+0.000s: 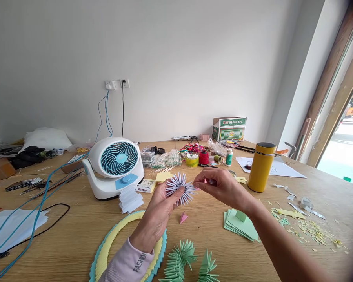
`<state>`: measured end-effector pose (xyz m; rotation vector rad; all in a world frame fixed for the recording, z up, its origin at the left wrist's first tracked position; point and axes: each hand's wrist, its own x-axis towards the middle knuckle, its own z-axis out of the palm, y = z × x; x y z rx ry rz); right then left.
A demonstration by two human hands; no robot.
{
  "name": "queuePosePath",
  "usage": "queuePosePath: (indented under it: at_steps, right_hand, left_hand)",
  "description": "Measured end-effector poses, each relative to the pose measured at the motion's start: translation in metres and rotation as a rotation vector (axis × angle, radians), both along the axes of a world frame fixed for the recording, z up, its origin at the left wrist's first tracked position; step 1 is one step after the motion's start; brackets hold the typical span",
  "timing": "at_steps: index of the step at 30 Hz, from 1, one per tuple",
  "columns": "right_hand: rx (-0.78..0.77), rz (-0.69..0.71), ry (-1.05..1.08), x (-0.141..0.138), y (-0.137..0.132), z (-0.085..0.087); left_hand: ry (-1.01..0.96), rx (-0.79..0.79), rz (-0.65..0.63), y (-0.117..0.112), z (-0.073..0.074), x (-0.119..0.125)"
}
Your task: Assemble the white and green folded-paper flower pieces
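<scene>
Paper rosette [181, 181], upper rim free

Decent patch of bare table [206, 223] on the near side of the spiky paper disc [187, 188], between the yellow-and-blue ring [103, 252] and the green paper stack [237, 228], with a small pink folded piece [183, 217] sitting in it. Further back, the chunky white fan [116, 170] blocks the left, a tall yellow bottle [262, 168] blocks the right, and green folded pieces [176, 263] crowd the front
</scene>
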<state>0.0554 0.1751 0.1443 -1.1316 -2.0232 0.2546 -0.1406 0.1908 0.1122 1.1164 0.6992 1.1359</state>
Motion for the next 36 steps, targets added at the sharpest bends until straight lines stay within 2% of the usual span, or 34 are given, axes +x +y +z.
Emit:
queuePosePath:
  at_steps: [14, 25, 36]
  right_hand:
    - [0.212, 0.060, -0.074, 0.000, 0.001, -0.003]
    - [0.177, 0.031, -0.067, 0.000, 0.000, -0.002]
    - [0.142, 0.002, -0.071, 0.000, -0.002, 0.002]
  left_hand:
    - [-0.012, -0.021, 0.013, 0.000, 0.002, 0.000]
    - [-0.074, -0.086, -0.026, -0.004, 0.008, 0.000]
    - [-0.152, -0.213, 0.008, -0.005, 0.014, 0.000]
